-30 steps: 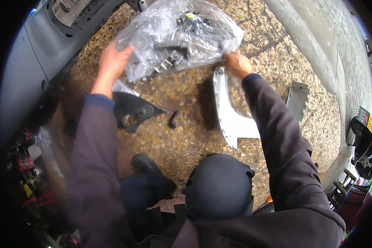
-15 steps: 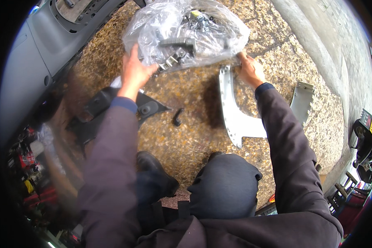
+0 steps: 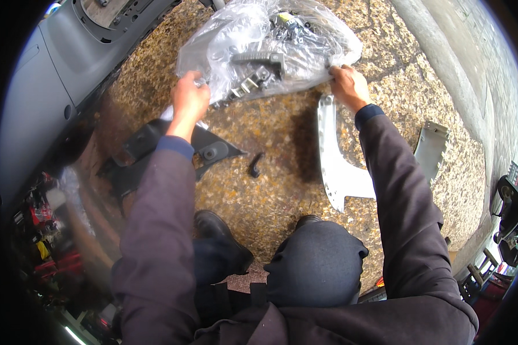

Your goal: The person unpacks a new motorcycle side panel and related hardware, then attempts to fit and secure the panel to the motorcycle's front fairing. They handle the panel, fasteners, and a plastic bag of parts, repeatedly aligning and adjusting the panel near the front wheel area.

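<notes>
A large clear plastic bag (image 3: 224, 43) lies on the speckled ground in front of me, with several dark and metal parts showing through it. Pinched in my left hand (image 3: 190, 99) is the bag's near left edge. My right hand (image 3: 348, 86) grips its near right edge, fingers closed on the film. Inside, a grey ribbed part (image 3: 259, 58) and a shiny metal bracket (image 3: 248, 85) rest near the front, and a yellow-marked piece (image 3: 292, 23) sits farther back.
A white curved panel (image 3: 339, 172) lies by my right forearm, with a grey panel piece (image 3: 431, 149) beyond it. Black trim (image 3: 210, 146) is partly under my left forearm. A small black hooked part (image 3: 255, 165) lies between. A grey vehicle panel (image 3: 69, 52) stands at far left.
My left hand has gone from spread fingers to a closed pinch on the bag's edge. The right hand keeps its hold. The whole view has shifted slightly.
</notes>
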`<state>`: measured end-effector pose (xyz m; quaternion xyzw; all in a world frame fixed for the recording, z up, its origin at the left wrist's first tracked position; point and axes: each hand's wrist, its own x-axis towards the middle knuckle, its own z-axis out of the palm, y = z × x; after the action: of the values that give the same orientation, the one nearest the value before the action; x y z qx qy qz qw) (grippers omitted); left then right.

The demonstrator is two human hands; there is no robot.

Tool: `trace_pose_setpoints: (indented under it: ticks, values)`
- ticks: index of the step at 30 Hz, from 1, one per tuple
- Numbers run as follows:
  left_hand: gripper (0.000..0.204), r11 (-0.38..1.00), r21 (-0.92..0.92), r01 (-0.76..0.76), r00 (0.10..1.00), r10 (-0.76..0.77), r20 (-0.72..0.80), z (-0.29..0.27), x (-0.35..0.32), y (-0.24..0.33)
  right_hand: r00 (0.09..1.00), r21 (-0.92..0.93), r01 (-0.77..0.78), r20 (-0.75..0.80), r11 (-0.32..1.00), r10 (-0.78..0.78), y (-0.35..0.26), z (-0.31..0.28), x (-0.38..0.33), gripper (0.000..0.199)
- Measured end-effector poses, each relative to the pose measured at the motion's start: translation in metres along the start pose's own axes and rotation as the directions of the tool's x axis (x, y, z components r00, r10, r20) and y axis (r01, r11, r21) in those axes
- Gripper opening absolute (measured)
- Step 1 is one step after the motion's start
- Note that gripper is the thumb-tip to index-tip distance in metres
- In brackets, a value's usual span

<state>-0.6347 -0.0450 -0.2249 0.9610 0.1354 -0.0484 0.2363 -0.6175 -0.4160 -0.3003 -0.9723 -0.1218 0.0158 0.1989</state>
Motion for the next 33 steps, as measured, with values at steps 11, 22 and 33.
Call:
trace_pose_setpoints:
  ticks: [11, 22, 33]
  values:
    - [0.036, 0.753, -0.574, 0.323, 0.924, -0.12, 0.362, -0.016, -0.013, -0.002, 0.999, 0.017, -0.019, 0.051, 1.0, 0.018, 0.037, -0.005, -0.045, 0.009]
    - [0.035, 0.64, -0.625, 0.447, 0.839, -0.058, 0.54, -0.023, -0.022, 0.001, 0.984, -0.005, -0.145, 0.104, 0.989, 0.145, 0.073, -0.029, -0.126, 0.01]
    - [0.036, 0.732, -0.604, 0.314, 0.925, -0.092, 0.37, 0.015, -0.017, 0.029, 0.913, 0.116, -0.405, 0.008, 0.907, 0.407, 0.024, -0.064, -0.181, 0.047]
